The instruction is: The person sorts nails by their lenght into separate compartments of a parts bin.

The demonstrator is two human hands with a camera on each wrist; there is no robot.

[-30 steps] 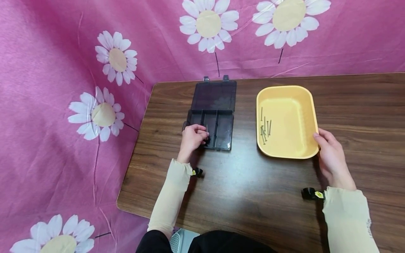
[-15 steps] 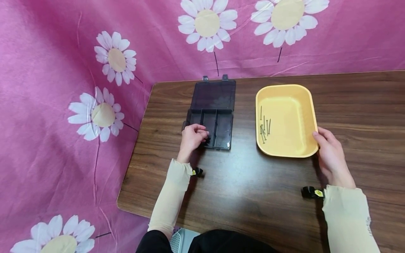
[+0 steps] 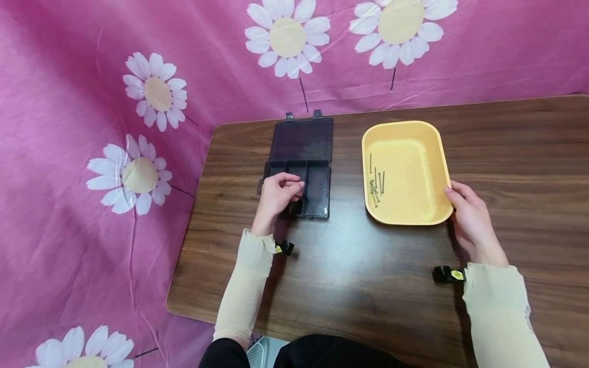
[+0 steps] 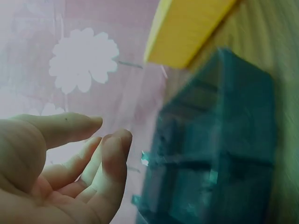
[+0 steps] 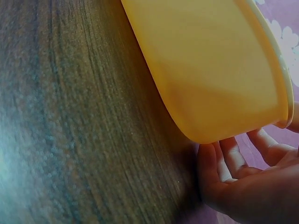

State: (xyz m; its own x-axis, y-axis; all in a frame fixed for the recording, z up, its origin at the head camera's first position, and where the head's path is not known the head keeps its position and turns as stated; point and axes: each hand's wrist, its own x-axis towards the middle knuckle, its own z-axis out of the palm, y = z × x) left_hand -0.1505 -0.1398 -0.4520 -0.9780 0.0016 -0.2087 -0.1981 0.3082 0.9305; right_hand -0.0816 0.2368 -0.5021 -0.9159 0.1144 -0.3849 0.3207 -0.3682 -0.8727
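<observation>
My left hand [image 3: 278, 194] hovers over the near left part of a dark translucent compartment box [image 3: 317, 191], whose lid [image 3: 301, 139] is folded back. In the left wrist view its thumb and fingers [image 4: 117, 151] are loosely bent and apart, with nothing between them. At the right, my right hand [image 3: 474, 220] holds the right side of a yellow tray [image 3: 414, 214], thumb over the rim and fingers [image 5: 231, 154] against the outer wall. Several thin nails [image 3: 375, 189] lie along the tray's left side. My left hand hides part of the box's left and middle compartments.
Both containers stand on a dark wood-grain table [image 3: 349, 286], with a strip of tabletop between them. Behind and to the left hangs a pink cloth [image 3: 207, 51] with white daisies. The table's left edge runs close to the box.
A thin nail stood in my left fingers a second ago and is gone from them now. That hand has risen slightly and its fingers have parted. The head view has shifted; my right hand keeps its grip.
</observation>
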